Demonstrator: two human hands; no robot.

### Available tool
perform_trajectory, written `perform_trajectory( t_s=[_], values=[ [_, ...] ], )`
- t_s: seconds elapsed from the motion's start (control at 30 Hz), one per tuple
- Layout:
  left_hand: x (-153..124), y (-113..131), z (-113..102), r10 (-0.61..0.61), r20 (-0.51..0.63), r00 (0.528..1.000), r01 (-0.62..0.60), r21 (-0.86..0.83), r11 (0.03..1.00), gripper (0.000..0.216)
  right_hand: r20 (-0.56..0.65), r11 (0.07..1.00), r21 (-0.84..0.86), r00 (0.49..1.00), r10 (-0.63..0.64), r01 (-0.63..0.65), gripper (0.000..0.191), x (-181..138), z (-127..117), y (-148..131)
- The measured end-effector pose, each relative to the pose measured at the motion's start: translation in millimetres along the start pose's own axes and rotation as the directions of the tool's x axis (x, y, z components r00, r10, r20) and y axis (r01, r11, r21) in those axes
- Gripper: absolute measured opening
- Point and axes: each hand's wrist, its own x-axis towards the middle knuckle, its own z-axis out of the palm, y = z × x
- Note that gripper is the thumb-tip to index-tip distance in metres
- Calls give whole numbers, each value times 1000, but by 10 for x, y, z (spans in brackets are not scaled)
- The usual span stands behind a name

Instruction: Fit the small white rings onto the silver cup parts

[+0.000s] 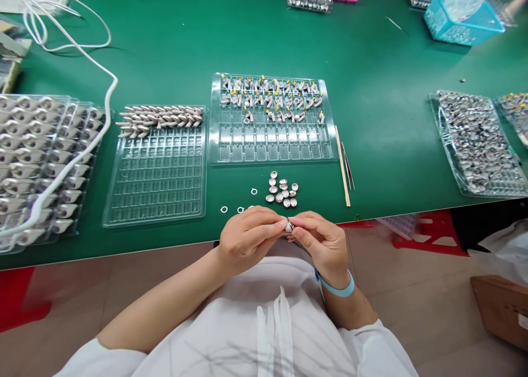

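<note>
My left hand point(247, 236) and my right hand point(319, 239) meet at the near edge of the green table point(371, 80), fingers pinched together on one small silver cap point(289, 226). Just beyond them lies a loose cluster of several similar round caps point(282, 191) and a few thin white rings point(239, 207). Behind that sits a clear tray point(272, 146) whose upper rows hold small grey parts with yellow tips point(272, 97). A blue band point(336, 287) circles my right wrist.
A second clear tray point(159, 173) on the left carries a row of grey pointed parts. Stacked trays of larger grey parts point(45, 162) and a white cable point(105, 107) lie far left. A wooden stick and tweezers point(345, 168) rest right of the middle tray. Trays and baskets stand at right.
</note>
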Motion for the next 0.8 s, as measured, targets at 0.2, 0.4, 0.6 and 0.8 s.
perform_trajectory(
  t_s=[0.2,0.4,0.6,0.8],
  values=[
    [9,-4,-20,28,6,1000,-28,54,998,22,-7,999,37,1000,19,-19,24,8,15,4],
    [5,-12,-16,32,3,999,-32,68,997,20,-8,1000,24,1000,15,-15,24,1,7,4],
    [-12,-22,-15,28,17,999,-29,65,997,22,26,1000,-28,1000,9,-9,25,3,-14,-5],
    [-26,-21,-5,20,27,999,-21,49,999,27,13,999,-32,1000,5,-5,22,6,-1,21]
  ],
)
